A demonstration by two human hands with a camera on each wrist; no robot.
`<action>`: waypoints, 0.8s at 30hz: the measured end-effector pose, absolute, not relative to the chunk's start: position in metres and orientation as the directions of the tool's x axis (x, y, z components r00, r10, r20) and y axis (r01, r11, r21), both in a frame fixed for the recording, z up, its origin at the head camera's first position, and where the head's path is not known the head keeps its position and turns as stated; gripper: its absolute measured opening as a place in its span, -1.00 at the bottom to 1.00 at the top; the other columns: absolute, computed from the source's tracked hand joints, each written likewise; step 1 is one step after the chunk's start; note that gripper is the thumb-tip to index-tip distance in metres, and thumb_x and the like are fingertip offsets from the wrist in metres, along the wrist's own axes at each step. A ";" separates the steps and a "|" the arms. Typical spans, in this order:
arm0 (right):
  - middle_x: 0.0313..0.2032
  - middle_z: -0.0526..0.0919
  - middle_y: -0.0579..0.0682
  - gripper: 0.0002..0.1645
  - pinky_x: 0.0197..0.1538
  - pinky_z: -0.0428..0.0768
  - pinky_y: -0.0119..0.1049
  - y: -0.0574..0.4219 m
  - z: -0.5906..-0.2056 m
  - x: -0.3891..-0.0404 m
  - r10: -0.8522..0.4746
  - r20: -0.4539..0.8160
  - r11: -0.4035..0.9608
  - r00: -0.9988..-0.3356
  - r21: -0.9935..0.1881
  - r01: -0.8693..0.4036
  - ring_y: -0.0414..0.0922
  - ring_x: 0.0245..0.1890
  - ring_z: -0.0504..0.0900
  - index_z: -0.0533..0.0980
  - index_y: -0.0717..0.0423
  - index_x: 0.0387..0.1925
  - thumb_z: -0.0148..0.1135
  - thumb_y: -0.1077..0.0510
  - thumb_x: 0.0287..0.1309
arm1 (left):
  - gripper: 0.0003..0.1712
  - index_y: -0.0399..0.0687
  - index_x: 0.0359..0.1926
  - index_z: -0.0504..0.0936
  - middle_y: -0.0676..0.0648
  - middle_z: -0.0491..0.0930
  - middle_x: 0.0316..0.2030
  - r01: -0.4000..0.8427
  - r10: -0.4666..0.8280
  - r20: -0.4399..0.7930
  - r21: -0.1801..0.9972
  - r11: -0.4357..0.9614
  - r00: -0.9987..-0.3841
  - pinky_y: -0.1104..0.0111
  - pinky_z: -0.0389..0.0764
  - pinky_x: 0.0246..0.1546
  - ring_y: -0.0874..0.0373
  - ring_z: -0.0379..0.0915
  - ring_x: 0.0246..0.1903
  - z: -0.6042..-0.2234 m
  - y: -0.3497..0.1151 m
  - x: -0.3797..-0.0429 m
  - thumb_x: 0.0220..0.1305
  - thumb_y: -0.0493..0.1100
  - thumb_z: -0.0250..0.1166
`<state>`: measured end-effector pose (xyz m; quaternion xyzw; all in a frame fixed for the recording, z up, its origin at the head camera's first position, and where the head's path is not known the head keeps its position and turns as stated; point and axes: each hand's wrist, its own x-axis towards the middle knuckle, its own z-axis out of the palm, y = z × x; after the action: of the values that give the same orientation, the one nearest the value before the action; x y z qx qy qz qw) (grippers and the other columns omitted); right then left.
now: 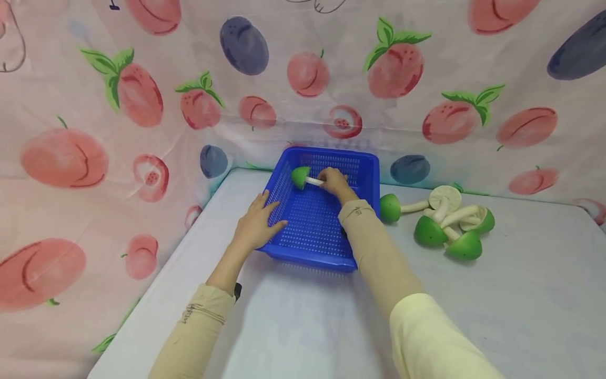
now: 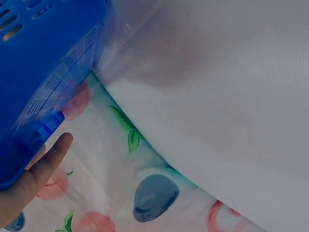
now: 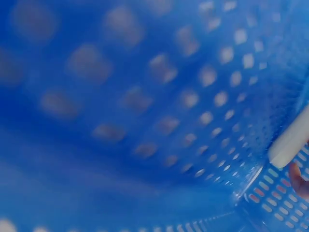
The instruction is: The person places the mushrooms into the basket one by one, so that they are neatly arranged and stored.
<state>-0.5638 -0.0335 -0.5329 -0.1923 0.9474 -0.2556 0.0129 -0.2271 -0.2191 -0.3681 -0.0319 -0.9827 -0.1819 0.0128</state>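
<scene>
A blue plastic basket (image 1: 307,256) with slotted, perforated walls sits on the table. Inside it, near the far left, lies a toy mushroom (image 1: 300,178) with a green cap and white stem. My right hand (image 1: 335,182) reaches in over the right side and pinches that stem; in the right wrist view the white stem end (image 3: 288,145) shows beside a fingertip (image 3: 298,182). On the basket's left rim rests my left hand (image 1: 255,223), its fingers straight and spread. The left wrist view shows a straight finger (image 2: 50,159) beside the blue rim.
To the basket's right, several more green-capped mushrooms (image 1: 430,231) lie in a loose pile, one mushroom (image 1: 390,208) close against the basket's side. The white table (image 1: 521,305) meets a fruit-printed cloth (image 1: 284,42) at the back and left.
</scene>
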 end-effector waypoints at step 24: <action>-0.10 0.65 0.26 -0.70 0.04 0.55 -0.12 -0.029 -0.376 -0.444 -0.408 0.272 0.479 -0.871 -0.748 -0.459 0.11 -0.09 0.61 0.57 0.32 -0.07 0.23 0.26 0.17 | -0.26 -0.11 0.36 0.27 -0.20 -0.09 0.47 0.053 0.043 0.037 0.359 0.932 -0.998 -0.24 0.24 0.20 -0.11 -0.24 0.47 -0.370 -0.217 -0.231 0.27 0.14 0.15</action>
<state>-0.4445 -0.0289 -0.3757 -0.2522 0.8595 -0.4437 -0.0283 -0.2309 -0.2172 -0.3702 -0.0245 -0.9827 -0.1830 0.0143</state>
